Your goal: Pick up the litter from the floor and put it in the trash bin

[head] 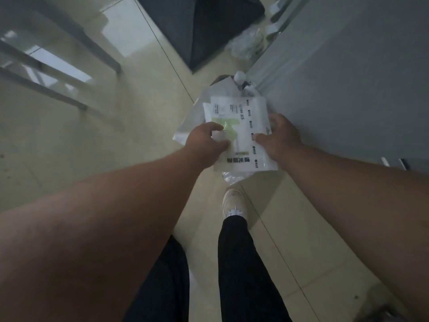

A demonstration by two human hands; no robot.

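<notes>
I hold a bundle of litter in front of me: flat white plastic packaging (pixel 241 117) with green shapes and black print, with more clear and white wrappers stacked beneath it. My left hand (pixel 205 139) grips the bundle's left edge, thumb on top. On the right edge my right hand (pixel 279 135) pinches it. A crumpled white piece (pixel 240 77) sticks up at the bundle's far end. Whether a trash bin is in view I cannot tell.
A dark grey box-like object (pixel 209 26) stands ahead on the beige tiled floor. Loose clear plastic wrapping (pixel 248 41) lies beside it against a grey wall or door (pixel 348 77) on the right. Grey metal furniture legs (pixel 58 66) stand at left. My white shoe (pixel 233 202) is below.
</notes>
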